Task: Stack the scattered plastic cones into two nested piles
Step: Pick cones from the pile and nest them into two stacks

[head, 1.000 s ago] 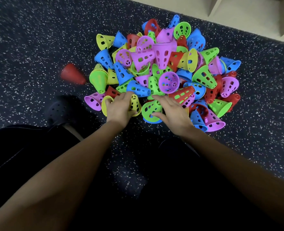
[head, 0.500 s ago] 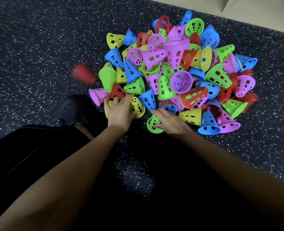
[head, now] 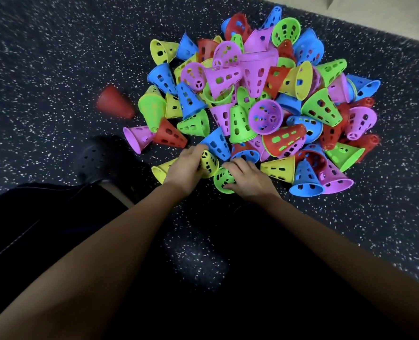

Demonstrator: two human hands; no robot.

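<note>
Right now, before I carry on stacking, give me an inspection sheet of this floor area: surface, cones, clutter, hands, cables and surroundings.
Surface: dark speckled floor with white flecks.
Job's things: heap of cones, loose and lying every way, in red, blue, green, yellow and purple; a lone red cone lies apart to its left.
Clutter: dark perforated shoe left of the hands.
Grippers: left hand grips a yellow cone at the heap's near edge; right hand grips a green cone beside it.
Cables: nothing seen.
Surroundings: pale floor strip at the top right.
</note>
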